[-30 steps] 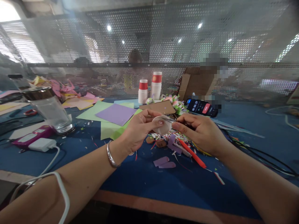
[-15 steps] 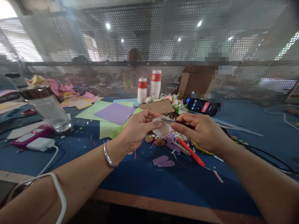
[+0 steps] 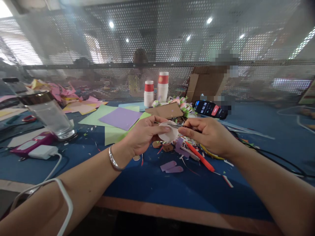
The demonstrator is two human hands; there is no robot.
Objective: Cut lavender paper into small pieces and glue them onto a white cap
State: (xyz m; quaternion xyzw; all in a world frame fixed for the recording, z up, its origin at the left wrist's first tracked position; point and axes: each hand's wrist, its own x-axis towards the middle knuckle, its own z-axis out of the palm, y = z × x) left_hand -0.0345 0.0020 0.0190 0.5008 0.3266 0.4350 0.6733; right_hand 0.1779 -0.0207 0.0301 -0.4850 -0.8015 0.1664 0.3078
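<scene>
A craft workroom, a blue table (image 3: 147,183) strewn with paper scraps (image 3: 182,147), colored paper sheets (image 3: 120,118) spread out, paper cups (image 3: 162,91) stacked, people (image 3: 135,83) seen through a metal screen (image 3: 167,36)

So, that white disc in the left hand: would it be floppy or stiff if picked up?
Probably fairly stiff: the white disc shows no obvious droop where the left hand pinches one side. It's likely light, since it looks small and thin. Being flat, it may slide rather than roll if laid down.

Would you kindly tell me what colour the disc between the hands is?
The disc is white, seen best in the head view.
</scene>
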